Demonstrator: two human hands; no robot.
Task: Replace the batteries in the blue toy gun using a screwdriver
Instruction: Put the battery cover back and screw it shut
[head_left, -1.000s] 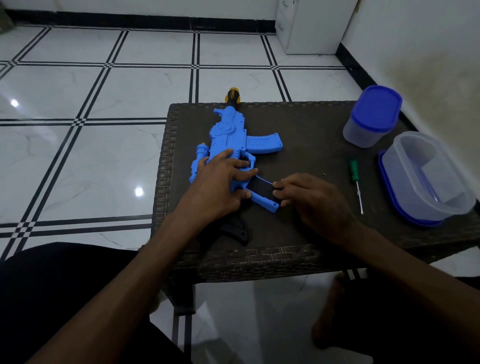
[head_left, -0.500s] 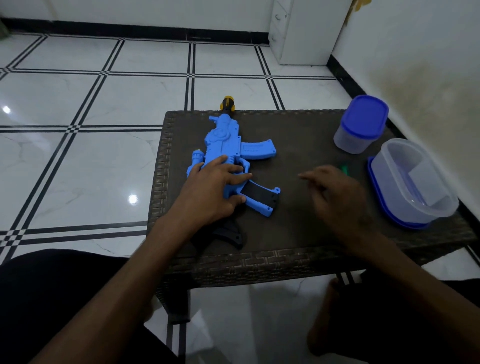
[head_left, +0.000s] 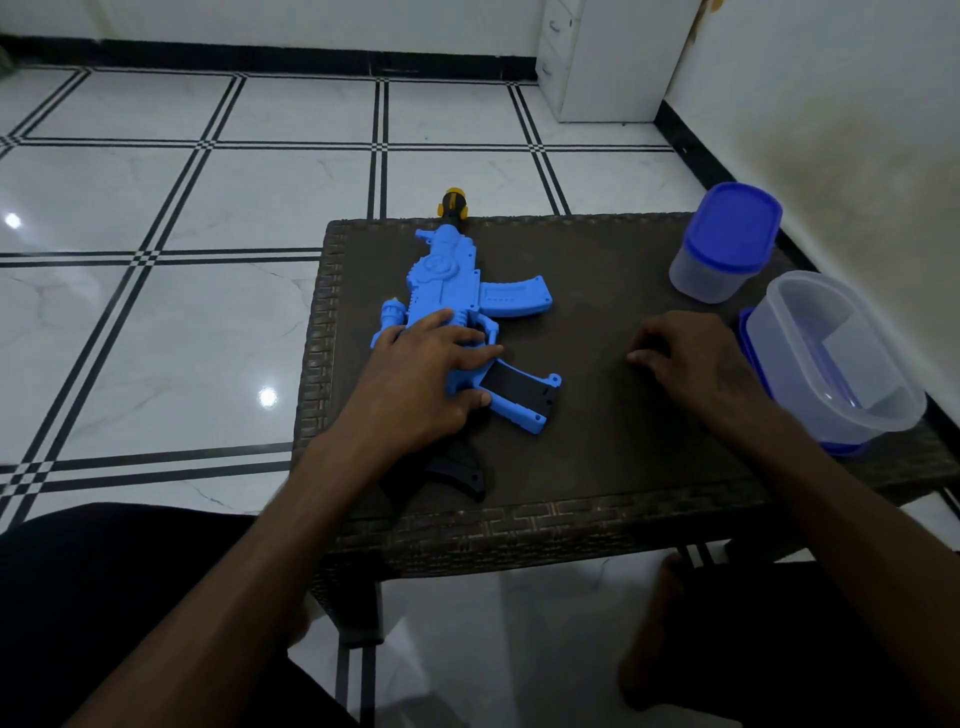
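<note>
Blue toy gun (head_left: 457, 291) lies flat on the dark woven table (head_left: 597, 467), left of centre, black stock toward the near edge, yellow-tipped muzzle poking past the far edge.

Near: left hand (head_left: 431, 379) rests palm-down on the gun's middle, fingers straight and spread over the body, thumb along the near side of the grip. Pressing it steady, not wrapped round it. Just right of that hand, the black panel (head_left: 517, 387) on the grip shows, most likely the battery cover, apparently in place.

Right hand (head_left: 696, 358) is over the table to the right, well apart from the gun, just beside the open clear container (head_left: 836, 364). Fingers curled downward toward the table top. Whatever lies under it is hidden; cannot tell whether it holds anything. No screwdriver visible.

Far right: closed container with blue lid (head_left: 727, 244), standing upright.

Judgement: step in hand looks like fetching the screwdriver, cover screws probably not yet dealt with. Next move calls for bringing the tip onto a cover screw while the left hand pins the gun against turning.
</note>
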